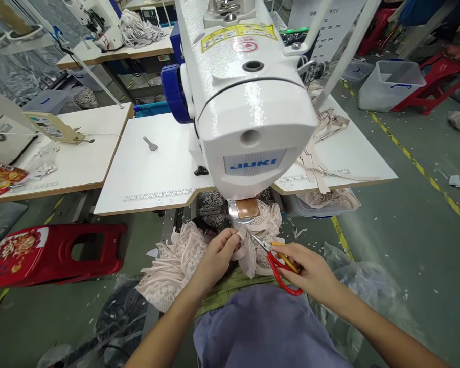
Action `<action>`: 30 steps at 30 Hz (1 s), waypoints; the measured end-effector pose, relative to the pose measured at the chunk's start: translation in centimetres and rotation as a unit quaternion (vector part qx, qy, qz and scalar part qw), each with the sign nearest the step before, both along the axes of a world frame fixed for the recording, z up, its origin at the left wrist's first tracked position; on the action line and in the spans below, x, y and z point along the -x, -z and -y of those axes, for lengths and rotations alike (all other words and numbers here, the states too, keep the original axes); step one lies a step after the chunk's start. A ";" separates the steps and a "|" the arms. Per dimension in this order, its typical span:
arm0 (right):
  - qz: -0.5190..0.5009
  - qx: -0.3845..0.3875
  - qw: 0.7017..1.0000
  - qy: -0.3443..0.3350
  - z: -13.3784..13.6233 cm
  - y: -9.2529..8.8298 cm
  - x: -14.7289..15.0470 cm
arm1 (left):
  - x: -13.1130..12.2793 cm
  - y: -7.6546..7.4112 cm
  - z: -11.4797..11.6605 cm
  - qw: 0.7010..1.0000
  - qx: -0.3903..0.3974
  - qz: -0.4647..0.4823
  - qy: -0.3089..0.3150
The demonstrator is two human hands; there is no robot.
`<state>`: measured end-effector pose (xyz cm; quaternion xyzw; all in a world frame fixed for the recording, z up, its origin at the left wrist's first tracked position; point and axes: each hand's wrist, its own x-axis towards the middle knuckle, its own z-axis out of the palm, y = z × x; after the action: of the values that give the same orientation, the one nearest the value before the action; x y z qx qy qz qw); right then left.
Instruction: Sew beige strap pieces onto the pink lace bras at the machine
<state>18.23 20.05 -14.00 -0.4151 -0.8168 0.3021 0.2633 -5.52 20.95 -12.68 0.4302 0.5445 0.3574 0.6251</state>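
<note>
My left hand (pixel 219 254) pinches the edge of a pale pink fabric piece (pixel 247 257) just below the sewing machine head (pixel 255 128). In my right hand (pixel 308 268) are scissors (pixel 279 273) with red and orange handles. Their blades point up and left, at the fabric close to my left fingertips. Beside my left forearm lies a pile of pale pink lace pieces (pixel 172 263). More lace (pixel 267 220) hangs at the machine's bed, behind the scissors.
White table halves (pixel 157 168) flank the machine; pale straps (pixel 318 158) lie on the right one. A clear bin (pixel 341 202) sits beneath it. At the left are a red stool (pixel 99 250) and another machine's table (pixel 95 122). Plastic bags (pixel 362 291) lie on the floor.
</note>
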 end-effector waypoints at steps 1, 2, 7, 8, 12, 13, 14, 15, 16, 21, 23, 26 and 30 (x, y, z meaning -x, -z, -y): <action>-0.015 0.006 1.000 0.014 0.3 0.3 -0.3 | 0.1 0.0 0.0 1.000 -0.004 0.000 -0.002; -0.027 0.013 0.999 0.026 0.6 0.8 -0.5 | 0.2 0.0 -0.1 1.000 -0.008 -0.003 -0.002; -0.038 0.038 0.998 0.019 1.4 2.6 -0.3 | 0.5 -0.3 -0.3 1.000 -0.016 -0.020 0.015; -0.037 0.039 0.998 0.014 1.3 2.6 0.0 | 0.5 -0.4 -0.4 0.999 -0.013 -0.022 0.020; -0.037 0.041 0.998 0.000 0.5 2.2 1.5 | 0.5 -0.5 -0.4 0.999 0.002 -0.029 0.034; -0.039 0.042 0.998 -0.001 0.2 2.0 1.7 | 0.6 -0.5 -0.4 0.999 0.005 -0.030 0.033; -0.041 0.044 0.998 -0.002 0.0 1.9 2.0 | 0.7 -0.5 -0.5 0.999 0.007 -0.032 0.032; -0.042 0.048 0.998 -0.004 -0.2 1.8 2.1 | 0.7 -0.6 -0.5 0.999 0.008 -0.035 0.030; -0.042 0.052 0.998 -0.006 -0.4 1.7 2.2 | 0.8 -0.6 -0.5 0.999 0.009 -0.039 0.028; -0.023 0.061 0.998 -0.009 -1.1 1.2 2.0 | 1.0 -1.0 -0.8 0.998 0.009 -0.051 0.028; -0.022 0.060 0.998 -0.010 -1.2 0.7 1.9 | 1.0 -1.1 -0.9 0.998 0.006 -0.056 0.028; -0.022 0.065 0.998 -0.001 -1.1 -0.1 1.4 | 1.1 -1.2 -1.1 0.998 -0.009 -0.060 0.013; 0.004 0.095 0.995 0.041 -0.9 0.2 -1.2 | 1.5 -1.1 -1.1 0.997 -0.025 -0.078 -0.010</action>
<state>19.41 20.90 -14.16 -0.4727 -0.7677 0.3653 0.2320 -7.04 22.09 -11.57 0.4670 0.5869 0.3418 0.5662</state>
